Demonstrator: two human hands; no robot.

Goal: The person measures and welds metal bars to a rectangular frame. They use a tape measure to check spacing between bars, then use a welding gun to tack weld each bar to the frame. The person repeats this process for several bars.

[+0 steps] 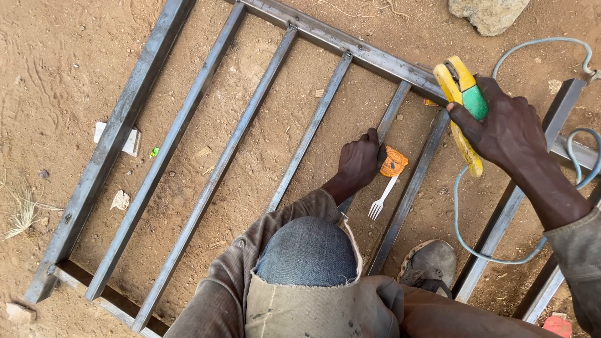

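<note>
A grey steel frame (pixel 113 141) of parallel square bars lies flat on the dirt. My left hand (pixel 359 161) grips one of the middle bars (pixel 393 109) near its upper end. My right hand (pixel 504 128) holds a yellow and green welding electrode holder (pixel 462 94) above the frame's top rail (pixel 350 45). A light blue cable (pixel 466 241) loops from the holder over the right bars. An orange scrap (pixel 393 163) and a white plastic fork (pixel 380 199) lie on the ground beside my left hand.
My knee in blue denim (pixel 307 250) and a worn shoe (pixel 431 263) are at the bottom. A rock (pixel 488 12) sits at the top right. A white block (pixel 130 141) props the left rail. Small litter dots the brown dirt (pixel 56 69).
</note>
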